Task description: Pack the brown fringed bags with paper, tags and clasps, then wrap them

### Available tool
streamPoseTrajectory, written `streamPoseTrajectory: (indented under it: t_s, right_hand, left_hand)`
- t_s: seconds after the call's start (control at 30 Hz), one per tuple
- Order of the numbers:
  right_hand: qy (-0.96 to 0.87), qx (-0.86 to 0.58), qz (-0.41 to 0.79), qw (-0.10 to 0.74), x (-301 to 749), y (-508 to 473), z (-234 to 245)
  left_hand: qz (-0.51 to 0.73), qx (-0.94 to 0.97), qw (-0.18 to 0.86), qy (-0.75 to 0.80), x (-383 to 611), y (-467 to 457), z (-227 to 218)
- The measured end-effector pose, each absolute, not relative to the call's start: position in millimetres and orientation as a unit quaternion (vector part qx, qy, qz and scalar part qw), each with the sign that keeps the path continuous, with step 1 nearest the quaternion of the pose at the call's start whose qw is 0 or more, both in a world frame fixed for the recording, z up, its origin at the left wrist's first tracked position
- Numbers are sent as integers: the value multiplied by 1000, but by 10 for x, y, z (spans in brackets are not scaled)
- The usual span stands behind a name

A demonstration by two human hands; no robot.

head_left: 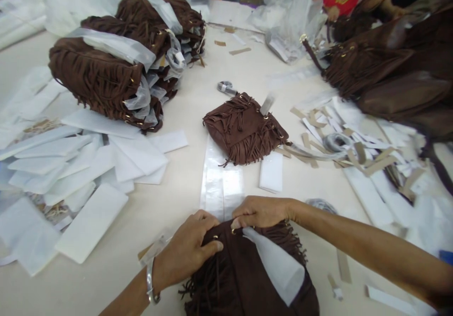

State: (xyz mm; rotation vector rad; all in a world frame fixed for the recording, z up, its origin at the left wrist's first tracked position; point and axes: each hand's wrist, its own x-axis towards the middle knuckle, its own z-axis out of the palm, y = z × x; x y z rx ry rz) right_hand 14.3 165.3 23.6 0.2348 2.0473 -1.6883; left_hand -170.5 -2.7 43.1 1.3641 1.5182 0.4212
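Note:
A dark brown fringed bag with brass-coloured eyelets lies at the front edge of the view. My left hand grips its upper rim on the left, thumb on the near side and fingers over the far side. On the same rim, further right, my right hand pinches the edge beside an eyelet. White translucent foam sheet sticks out of the bag and folds over its front. Just beyond my hands lies a flat clear plastic bag, partly under a smaller brown fringed bag.
Several stuffed fringed bags are stacked at the back left. White foam sheets spread below them. Brown bags pile up at the right, near paper scraps and a wrapped strap. Another person's arm shows at the top right.

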Motion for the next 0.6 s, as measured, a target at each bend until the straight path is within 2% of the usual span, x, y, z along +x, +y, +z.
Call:
streamPoseTrajectory:
  t_s: [0.23,0.47,0.53,0.6]
  right_hand:
    - [809,57,-559,175,262,1650,226]
    - [886,124,-416,162,307,1560,130]
    - [892,183,-397,113,417,1535,205]
    - [891,265,-367,20,598,1448,335]
  left_hand:
    - [117,611,508,596,-1689,101,320]
    - [25,768,306,562,-1589,123,203]
    - [23,799,253,545,-1580,110,251]
    - [31,810,187,555,-1555,46,336]
